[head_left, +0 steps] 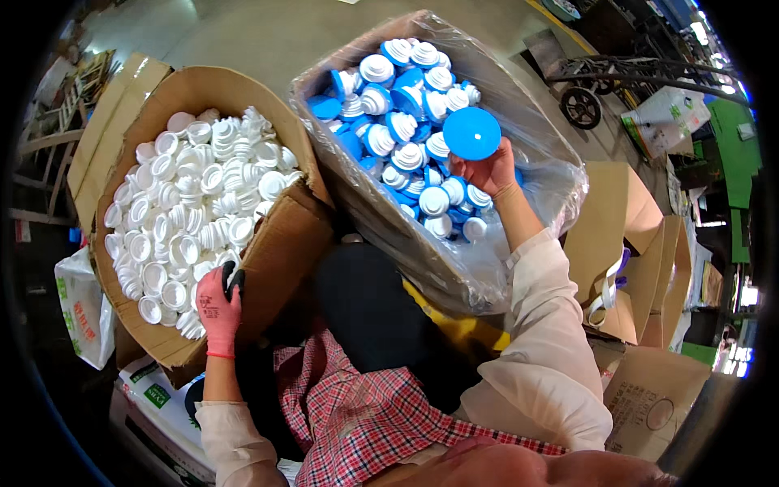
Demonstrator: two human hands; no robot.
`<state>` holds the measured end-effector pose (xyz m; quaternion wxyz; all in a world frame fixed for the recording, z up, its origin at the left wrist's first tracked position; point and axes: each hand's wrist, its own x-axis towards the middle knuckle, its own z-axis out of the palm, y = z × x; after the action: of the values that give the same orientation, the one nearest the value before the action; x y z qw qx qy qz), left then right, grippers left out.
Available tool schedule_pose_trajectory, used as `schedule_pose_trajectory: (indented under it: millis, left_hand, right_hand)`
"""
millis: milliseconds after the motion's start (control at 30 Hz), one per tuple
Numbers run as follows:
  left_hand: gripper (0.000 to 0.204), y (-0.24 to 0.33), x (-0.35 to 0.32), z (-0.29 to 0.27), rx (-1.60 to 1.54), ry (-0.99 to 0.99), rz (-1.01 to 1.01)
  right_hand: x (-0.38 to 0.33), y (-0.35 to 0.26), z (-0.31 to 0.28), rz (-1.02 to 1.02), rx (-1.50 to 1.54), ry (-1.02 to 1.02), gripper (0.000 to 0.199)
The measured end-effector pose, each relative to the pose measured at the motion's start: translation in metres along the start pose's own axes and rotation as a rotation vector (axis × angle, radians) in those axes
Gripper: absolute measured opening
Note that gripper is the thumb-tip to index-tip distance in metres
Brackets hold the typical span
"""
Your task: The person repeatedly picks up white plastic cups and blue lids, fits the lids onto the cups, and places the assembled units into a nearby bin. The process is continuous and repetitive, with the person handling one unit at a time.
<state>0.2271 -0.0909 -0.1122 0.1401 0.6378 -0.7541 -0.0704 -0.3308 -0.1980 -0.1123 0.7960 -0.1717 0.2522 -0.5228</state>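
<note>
My left hand (219,303), in a pink glove with black fingertips, is at the near edge of a pile of white plastic caps (185,213). Its thumb and forefinger show apart, with nothing visible between them; the other fingers are partly hidden. The caps fill a brown cardboard box (280,264). On the right, my bare right hand (488,169) grips a round blue lid (472,134) by its near edge, flat blue face up. Below it lie blue lids with white stepped parts (402,127), heaped in a plastic-lined carton (531,134).
A white plastic bag (84,308) stands left of the caps box. Opened cardboard cartons (596,227) stand at the right, with another carton (657,398) nearer me. A wheeled cart (581,107) is at the far right. Something yellow (454,321) shows below the lined carton.
</note>
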Motion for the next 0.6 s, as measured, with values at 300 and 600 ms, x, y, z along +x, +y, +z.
schedule_pose_trajectory:
  millis: [300, 600]
  left_hand:
    - [0.041, 0.009, 0.002, -0.002, 0.016, -0.027, -0.033]
    - [0.038, 0.014, 0.0, -0.008, 0.023, -0.016, -0.054]
  right_hand:
    - [-0.046, 0.026, 0.046, -0.133, -0.101, 0.029, 0.093]
    - [-0.048, 0.03, 0.046, -0.012, 0.132, -0.379, 0.079]
